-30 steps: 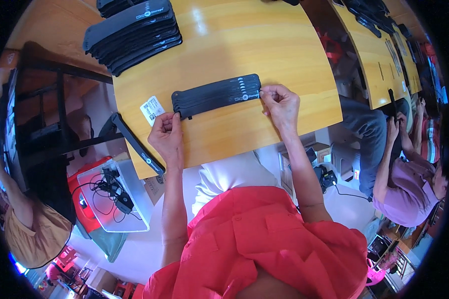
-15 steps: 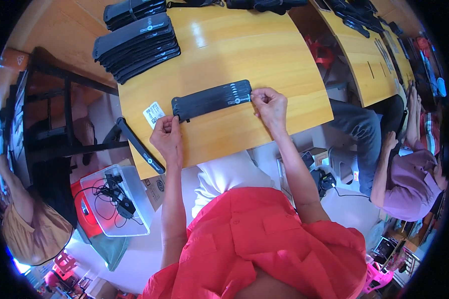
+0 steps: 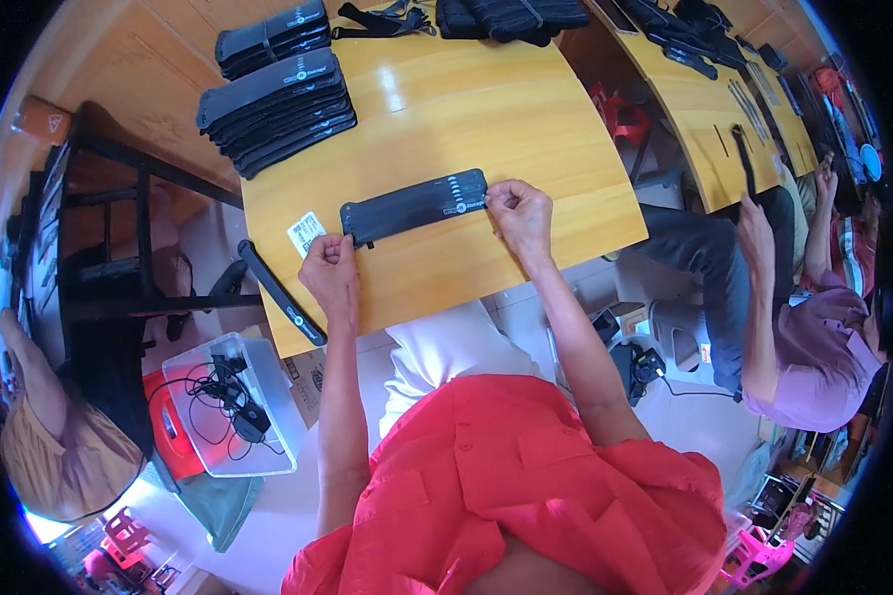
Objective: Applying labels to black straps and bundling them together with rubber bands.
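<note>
On the yellow wooden table lies a flat black fabric panel (image 3: 407,211), long and narrow, with white print toward its right end. My left hand (image 3: 330,270) pinches its near left corner between thumb and fingers. At the opposite end, my right hand (image 3: 522,218) is closed on the right edge, fingers curled in. The panel stretches straight between both hands. A white printed label sheet (image 3: 306,228) lies just beyond my left hand, partly covered by it. Left of that hand, a narrow black strip (image 3: 281,291) rests along the table's left edge.
A stack of similar black panels (image 3: 273,114) stands at the far left, with a bundled pile (image 3: 271,40) behind it. Black straps (image 3: 385,20) and another bundle (image 3: 511,18) lie at the far edge. A clear bin (image 3: 286,436) with cables is on the floor. Co-workers sit on both sides.
Both hands keep their hold on the panel, and the right hand sits slightly nearer the left. My view has shifted a little. The co-worker at right has raised a hand beside a dark strap.
</note>
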